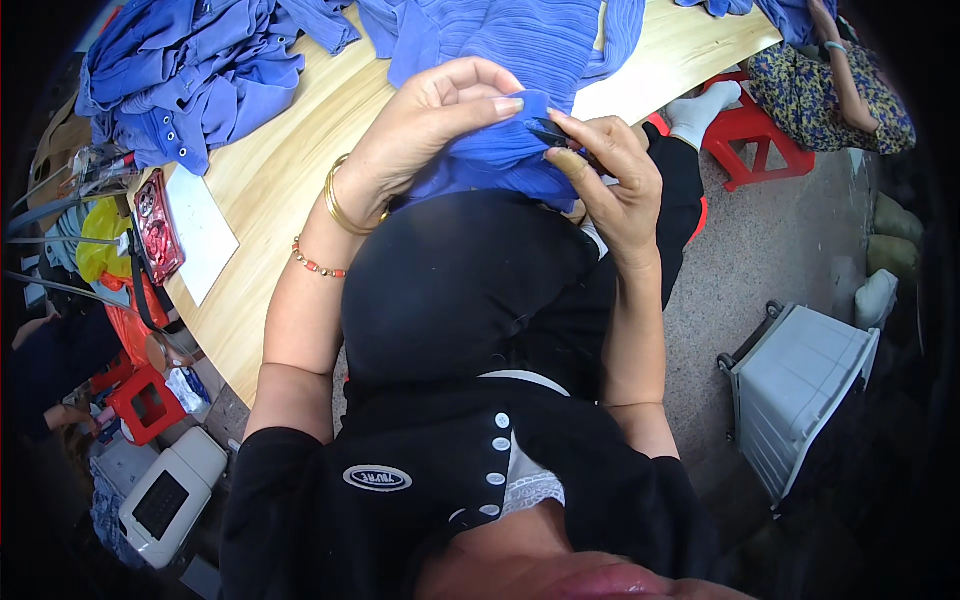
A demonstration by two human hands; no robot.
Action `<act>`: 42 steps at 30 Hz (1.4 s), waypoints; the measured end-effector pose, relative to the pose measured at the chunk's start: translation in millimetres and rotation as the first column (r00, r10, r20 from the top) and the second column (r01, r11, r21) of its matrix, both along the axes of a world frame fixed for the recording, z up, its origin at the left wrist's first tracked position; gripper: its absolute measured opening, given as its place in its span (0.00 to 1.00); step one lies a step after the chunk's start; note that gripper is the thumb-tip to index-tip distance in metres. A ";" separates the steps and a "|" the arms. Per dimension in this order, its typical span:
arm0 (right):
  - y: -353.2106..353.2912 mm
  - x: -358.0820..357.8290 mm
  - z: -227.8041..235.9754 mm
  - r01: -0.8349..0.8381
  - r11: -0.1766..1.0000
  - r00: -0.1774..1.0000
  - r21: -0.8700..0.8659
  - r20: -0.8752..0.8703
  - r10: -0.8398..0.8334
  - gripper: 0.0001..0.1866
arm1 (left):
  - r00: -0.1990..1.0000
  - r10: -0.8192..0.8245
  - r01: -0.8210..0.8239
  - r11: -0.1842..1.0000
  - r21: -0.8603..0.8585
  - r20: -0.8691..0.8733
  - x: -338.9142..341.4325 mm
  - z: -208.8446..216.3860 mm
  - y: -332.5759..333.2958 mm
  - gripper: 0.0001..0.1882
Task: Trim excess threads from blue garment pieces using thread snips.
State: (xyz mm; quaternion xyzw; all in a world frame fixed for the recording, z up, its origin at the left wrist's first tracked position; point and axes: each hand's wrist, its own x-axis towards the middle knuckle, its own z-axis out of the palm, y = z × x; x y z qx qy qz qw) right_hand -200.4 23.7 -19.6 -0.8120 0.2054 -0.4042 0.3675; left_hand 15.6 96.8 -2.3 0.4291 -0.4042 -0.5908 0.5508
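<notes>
A blue ribbed garment (515,45) lies over the table's edge and hangs down against my lap. My left hand (430,125) pinches an edge of it between thumb and fingers, holding that piece raised. In my right hand (615,180) is a small dark pointed tool, apparently thread snips (546,131), gripped between thumb and fingers. Their tip touches or nearly touches the pinched edge just beside my left thumb. The rest of the snips is hidden in my palm.
More blue garments (190,75) are heaped on the wooden table (250,235) at left. A red-cased phone (158,222) stands by its left edge. Red stools (755,140) flank me; another person (830,85) sits far right. A grey plastic bin (800,390) lies on the floor.
</notes>
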 end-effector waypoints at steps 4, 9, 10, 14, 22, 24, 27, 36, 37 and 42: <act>0.2 0.5 1.8 0.003 0.999 1.000 -0.049 -0.001 -0.003 0.22 | 1.000 0.011 -0.012 1.000 -0.023 -0.011 -0.2 -2.2 -0.3 0.10; -1.1 -0.5 1.9 -0.016 1.000 1.000 -0.014 -0.011 0.016 0.20 | 0.999 0.018 -0.016 0.999 -0.042 0.034 -1.2 -2.7 -0.3 0.11; -1.0 -1.0 2.1 -0.020 1.000 1.000 -0.006 -0.019 0.020 0.20 | 0.999 0.016 -0.014 0.999 -0.038 0.046 -1.8 -1.5 -0.2 0.10; -0.7 -1.0 4.9 -0.014 1.000 0.999 0.003 -0.032 0.014 0.20 | 1.000 0.006 -0.005 0.999 -0.037 0.030 -0.6 -2.2 -0.2 0.10; 0.6 0.5 6.1 -0.004 1.000 1.000 0.017 -0.028 0.004 0.19 | 0.999 -0.009 0.011 0.998 -0.065 0.035 2.1 -2.9 0.3 0.10; -0.1 0.4 6.6 -0.010 1.000 1.000 0.015 -0.022 0.010 0.19 | 0.999 -0.013 0.016 0.998 -0.065 0.039 1.8 -2.7 0.5 0.10; -2.0 -0.4 6.1 -0.019 1.000 1.000 0.013 -0.019 0.019 0.18 | 0.999 -0.003 0.007 0.997 -0.078 0.051 0.9 -2.7 0.5 0.10; 14.0 9.1 10.1 -0.009 0.752 0.993 0.659 0.095 -0.071 0.11 | 0.992 0.033 -0.022 0.996 -0.089 0.122 -6.2 7.8 3.7 0.12; 10.5 5.8 4.2 -0.002 0.779 0.994 0.627 0.085 -0.066 0.10 | 0.984 0.019 0.004 0.992 -0.127 0.179 -2.9 6.8 2.9 0.13; -5.3 -12.0 2.9 0.021 0.829 0.986 0.558 0.128 -0.111 0.06 | 0.988 -0.104 0.109 0.993 -0.041 0.113 12.9 -0.5 3.6 0.16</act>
